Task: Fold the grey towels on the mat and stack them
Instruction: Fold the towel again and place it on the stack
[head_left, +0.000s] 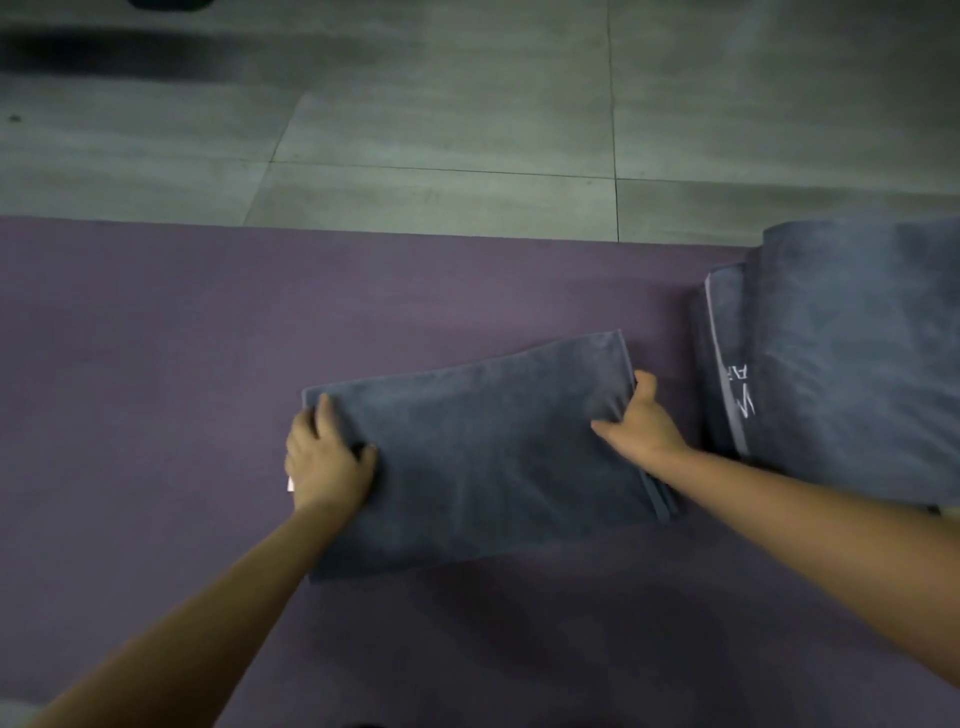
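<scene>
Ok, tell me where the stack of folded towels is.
Head view, far right: the stack of folded towels sits on the purple mat, just beyond the right hand.

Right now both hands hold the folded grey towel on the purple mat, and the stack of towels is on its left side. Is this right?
Not quite. The head view shows the stack of towels on the right of the folded towel; left hand and right hand do hold it on the mat.

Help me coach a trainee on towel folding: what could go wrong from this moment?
The folded towel is gripped only at its ends by the left hand and right hand, so lifting may let the middle sag and the layers splay. The stack beside it looks bulged and uneven, so a towel set on top might slide.
</scene>
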